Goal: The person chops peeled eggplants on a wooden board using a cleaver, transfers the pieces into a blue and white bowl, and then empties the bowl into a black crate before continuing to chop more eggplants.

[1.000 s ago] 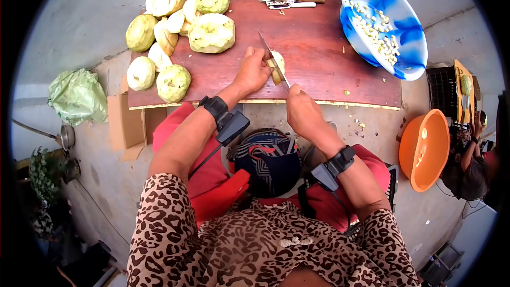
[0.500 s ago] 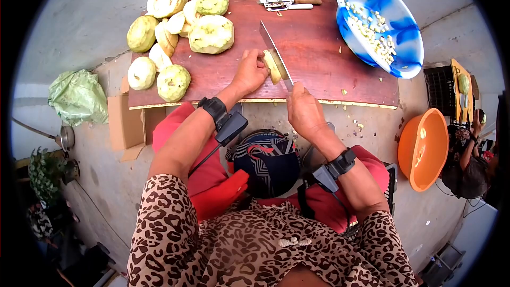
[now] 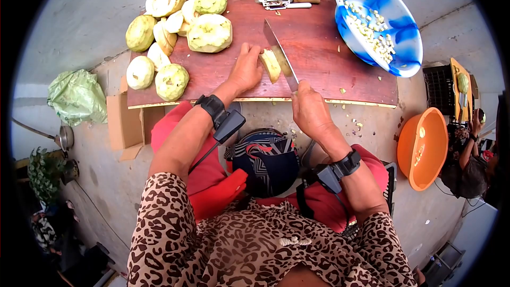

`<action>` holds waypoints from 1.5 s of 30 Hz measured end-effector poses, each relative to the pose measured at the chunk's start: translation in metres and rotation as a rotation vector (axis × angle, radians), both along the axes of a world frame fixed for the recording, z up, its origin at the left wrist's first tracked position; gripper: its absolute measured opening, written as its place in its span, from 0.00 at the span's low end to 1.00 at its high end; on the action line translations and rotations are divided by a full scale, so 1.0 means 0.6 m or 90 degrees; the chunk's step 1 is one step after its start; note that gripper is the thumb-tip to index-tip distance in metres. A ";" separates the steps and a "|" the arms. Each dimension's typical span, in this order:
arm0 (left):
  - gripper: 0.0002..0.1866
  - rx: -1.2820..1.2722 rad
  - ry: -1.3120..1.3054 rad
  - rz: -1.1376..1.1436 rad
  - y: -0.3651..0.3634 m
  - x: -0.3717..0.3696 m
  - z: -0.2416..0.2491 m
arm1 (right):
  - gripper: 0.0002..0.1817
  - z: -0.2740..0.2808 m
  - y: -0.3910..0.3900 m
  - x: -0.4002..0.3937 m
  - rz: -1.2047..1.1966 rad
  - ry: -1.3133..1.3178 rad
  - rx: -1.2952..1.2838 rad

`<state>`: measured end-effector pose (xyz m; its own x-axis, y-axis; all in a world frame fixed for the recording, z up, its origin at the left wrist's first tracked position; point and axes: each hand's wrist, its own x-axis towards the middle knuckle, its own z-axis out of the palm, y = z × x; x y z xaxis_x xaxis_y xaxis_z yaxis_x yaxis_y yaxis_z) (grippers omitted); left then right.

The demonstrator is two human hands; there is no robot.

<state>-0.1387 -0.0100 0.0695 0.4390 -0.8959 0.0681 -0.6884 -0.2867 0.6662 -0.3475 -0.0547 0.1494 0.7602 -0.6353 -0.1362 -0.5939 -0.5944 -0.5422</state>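
Observation:
My right hand (image 3: 311,107) is wrapped round the handle of a large knife (image 3: 280,53) near the front edge of the red-brown table (image 3: 319,37). The blade points up and away, just right of a pale piece of vegetable (image 3: 271,66). Beside that piece, touching its left side, is my left hand (image 3: 247,68); its fingers are bent and close together, and their grip is partly hidden. Peeled pale-green vegetables (image 3: 210,33) and cut slices lie on the table's left part. A blue-and-white basin (image 3: 406,26) with small cubes stands tilted at the right.
At the table's back lie a peeler and small knives (image 3: 287,2). An orange basin (image 3: 430,149) stands on the floor at the right, near another person (image 3: 467,167). A cardboard box (image 3: 125,125) and a green plastic bag (image 3: 78,97) are at the left.
The knife and my right hand have moved slightly right, away from the vegetable piece. My left hand has shifted a little left, and more of the piece shows.

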 end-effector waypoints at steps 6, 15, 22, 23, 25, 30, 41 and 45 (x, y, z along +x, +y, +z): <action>0.12 0.085 0.199 0.095 -0.006 -0.012 0.020 | 0.07 0.000 0.005 0.003 0.018 0.005 0.011; 0.13 0.020 0.006 -0.027 0.000 -0.013 0.020 | 0.07 0.004 -0.008 0.000 -0.020 0.012 -0.003; 0.13 0.009 -0.106 -0.132 0.009 -0.007 0.025 | 0.07 0.003 -0.020 -0.005 -0.035 -0.011 -0.012; 0.13 0.007 -0.113 -0.135 0.011 -0.006 0.023 | 0.07 0.002 -0.020 -0.006 -0.033 -0.012 -0.011; 0.13 0.005 -0.128 -0.138 0.017 -0.005 0.023 | 0.07 0.000 -0.020 -0.005 -0.029 -0.013 -0.010; 0.11 0.035 -0.117 -0.119 0.033 0.000 0.030 | 0.07 0.018 -0.014 0.000 -0.020 0.021 0.010; 0.11 0.132 0.001 -0.043 0.046 0.000 0.020 | 0.05 0.028 0.011 0.003 0.024 0.044 0.055; 0.12 0.123 -0.015 -0.015 0.042 -0.007 0.017 | 0.06 0.013 0.022 0.000 0.056 0.065 0.039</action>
<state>-0.1430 0.0154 0.0796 0.4178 -0.9034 -0.0960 -0.7108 -0.3909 0.5847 -0.3473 -0.0413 0.1571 0.7924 -0.5554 -0.2525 -0.5954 -0.6138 -0.5184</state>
